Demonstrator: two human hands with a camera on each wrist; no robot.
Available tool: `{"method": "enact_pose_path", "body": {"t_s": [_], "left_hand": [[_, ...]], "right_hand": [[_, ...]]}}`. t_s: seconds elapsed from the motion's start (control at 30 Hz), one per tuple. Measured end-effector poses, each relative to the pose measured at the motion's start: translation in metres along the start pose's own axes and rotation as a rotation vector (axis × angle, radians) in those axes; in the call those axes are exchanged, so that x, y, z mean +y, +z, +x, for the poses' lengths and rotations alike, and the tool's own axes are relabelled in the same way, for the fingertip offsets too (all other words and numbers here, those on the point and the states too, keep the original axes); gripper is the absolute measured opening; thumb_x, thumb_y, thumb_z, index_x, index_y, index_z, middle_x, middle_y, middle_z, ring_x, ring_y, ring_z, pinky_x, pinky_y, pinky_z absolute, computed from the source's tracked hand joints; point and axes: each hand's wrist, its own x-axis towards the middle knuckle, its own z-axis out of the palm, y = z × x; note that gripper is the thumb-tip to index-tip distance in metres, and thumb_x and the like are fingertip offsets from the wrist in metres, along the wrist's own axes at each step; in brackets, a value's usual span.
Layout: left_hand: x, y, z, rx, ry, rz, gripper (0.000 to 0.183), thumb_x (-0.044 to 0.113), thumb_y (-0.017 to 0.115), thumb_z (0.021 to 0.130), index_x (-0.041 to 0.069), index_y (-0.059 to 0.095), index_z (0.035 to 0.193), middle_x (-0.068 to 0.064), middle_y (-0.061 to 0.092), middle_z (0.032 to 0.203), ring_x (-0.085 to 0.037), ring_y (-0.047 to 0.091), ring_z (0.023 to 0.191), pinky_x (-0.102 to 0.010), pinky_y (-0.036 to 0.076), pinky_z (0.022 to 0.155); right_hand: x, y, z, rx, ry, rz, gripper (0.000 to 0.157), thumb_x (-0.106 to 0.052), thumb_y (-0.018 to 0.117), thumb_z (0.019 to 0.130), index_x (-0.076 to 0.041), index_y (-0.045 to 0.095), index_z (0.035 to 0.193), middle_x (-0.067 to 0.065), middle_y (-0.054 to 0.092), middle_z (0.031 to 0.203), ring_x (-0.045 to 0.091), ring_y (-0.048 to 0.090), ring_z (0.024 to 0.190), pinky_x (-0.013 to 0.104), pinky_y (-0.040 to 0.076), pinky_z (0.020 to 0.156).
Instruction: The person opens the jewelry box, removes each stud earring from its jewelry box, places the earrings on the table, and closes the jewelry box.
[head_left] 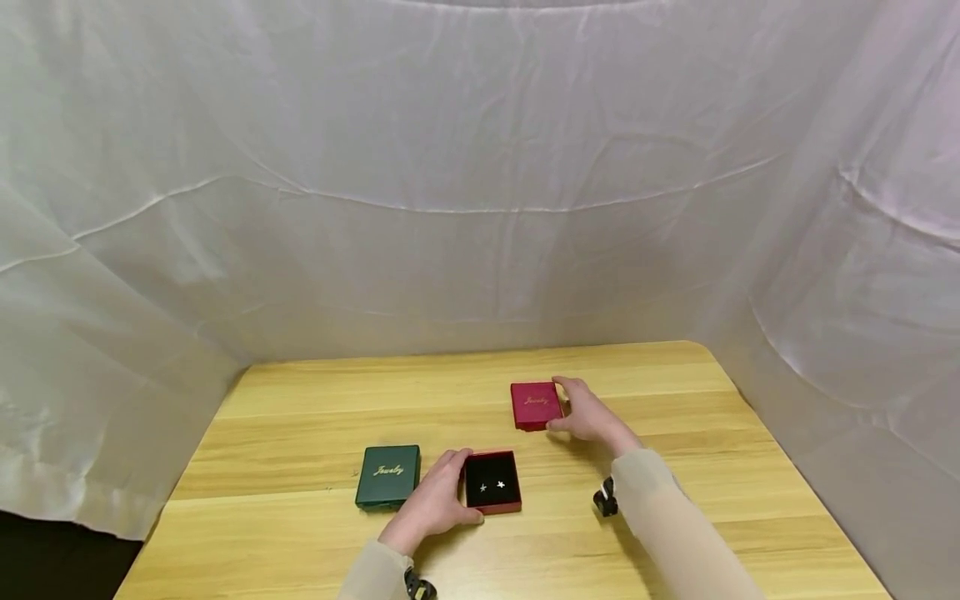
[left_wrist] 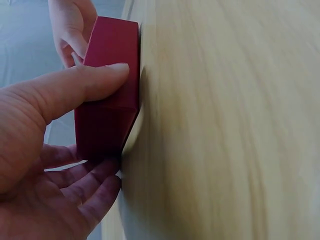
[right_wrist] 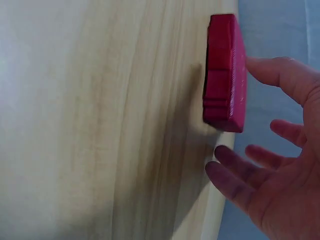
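Observation:
My left hand grips the left side of a red jewelry box base on the table. Its thumb lies along the near wall, with the fingers round the far side. Inside the base, two small star-shaped earrings sit on a black insert. Farther back, my right hand is spread beside the red jewelry box lid, printed with gold lettering. In the right wrist view, the thumb reaches the edge of the lid, while the other fingers stay apart from it.
Left of my left hand lies a dark green jewelry box with gold lettering, close to the wrist. The wooden table has pale cloth curtains behind it and along both sides.

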Motion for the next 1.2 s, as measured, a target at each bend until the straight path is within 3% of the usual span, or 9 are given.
{"method": "enact_pose_path", "body": {"t_s": [0.33, 0.57, 0.7, 0.9, 1.2], "left_hand": [[0.001, -0.003, -0.005, -0.012, -0.016, -0.039, 0.101, 0.038, 0.089, 0.070, 0.000, 0.037, 0.148, -0.016, 0.048, 0.139, -0.035, 0.048, 0.125, -0.053, 0.040, 0.102], [0.002, -0.005, -0.005, -0.012, -0.016, -0.061, 0.099, 0.039, 0.088, 0.070, 0.001, 0.039, 0.147, -0.016, 0.048, 0.139, -0.035, 0.048, 0.125, -0.054, 0.040, 0.103], [0.002, -0.005, -0.005, -0.010, -0.013, -0.070, 0.099, 0.039, 0.088, 0.070, 0.000, 0.040, 0.147, -0.016, 0.049, 0.137, -0.034, 0.050, 0.122, -0.054, 0.040, 0.102], [0.002, -0.004, -0.001, 0.004, -0.002, -0.060, 0.094, 0.034, 0.088, 0.071, -0.002, 0.042, 0.145, -0.015, 0.052, 0.132, -0.029, 0.053, 0.115, -0.052, 0.043, 0.099], [0.002, -0.002, 0.001, 0.005, -0.014, -0.059, 0.094, 0.034, 0.088, 0.071, -0.002, 0.042, 0.145, -0.014, 0.051, 0.133, -0.028, 0.052, 0.115, -0.051, 0.044, 0.098]], "right_hand": [[-0.011, 0.009, -0.020, 0.023, -0.035, -0.006, 0.083, -0.019, 0.082, 0.080, -0.003, 0.038, 0.149, 0.029, 0.023, 0.152, 0.045, 0.048, 0.122, 0.058, 0.040, 0.101], [-0.023, 0.023, -0.039, 0.025, -0.096, -0.020, 0.072, -0.018, 0.082, 0.080, -0.008, 0.048, 0.143, 0.023, 0.027, 0.153, 0.044, 0.036, 0.134, 0.061, 0.033, 0.105], [-0.033, 0.031, -0.047, 0.003, -0.175, -0.030, 0.056, -0.017, 0.080, 0.082, -0.006, 0.058, 0.132, 0.020, 0.038, 0.147, 0.041, 0.041, 0.131, 0.059, 0.034, 0.105], [-0.046, 0.043, -0.054, -0.064, -0.275, -0.025, 0.021, -0.017, 0.077, 0.084, -0.013, 0.065, 0.102, 0.019, 0.047, 0.138, 0.042, 0.048, 0.123, 0.058, 0.039, 0.101], [-0.050, 0.055, -0.056, -0.112, -0.306, -0.026, 0.013, -0.017, 0.077, 0.085, -0.015, 0.066, 0.091, 0.020, 0.051, 0.134, 0.042, 0.050, 0.120, 0.058, 0.039, 0.101]]}}
